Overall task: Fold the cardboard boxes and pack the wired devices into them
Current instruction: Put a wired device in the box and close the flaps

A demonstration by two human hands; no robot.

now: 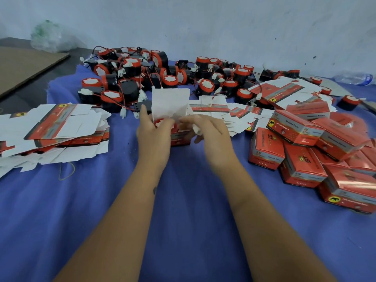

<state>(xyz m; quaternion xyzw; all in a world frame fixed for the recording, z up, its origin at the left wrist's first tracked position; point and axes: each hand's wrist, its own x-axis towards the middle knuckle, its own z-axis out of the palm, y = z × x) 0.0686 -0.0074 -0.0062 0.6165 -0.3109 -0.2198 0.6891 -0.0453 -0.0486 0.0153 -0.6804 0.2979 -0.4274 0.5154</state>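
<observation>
Blue cloth point(183, 190) bears open box point(179, 137) between left hand point(153, 135) and right hand point(209, 137).

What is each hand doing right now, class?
Left hand: grips the open box with a red device inside.
Right hand: blurred; seems to pinch the white connector at the box.

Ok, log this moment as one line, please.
stage: packing | left hand: holds open box | right hand: tucks white connector | device: inside box | lid: up | finished boxes: right
</observation>
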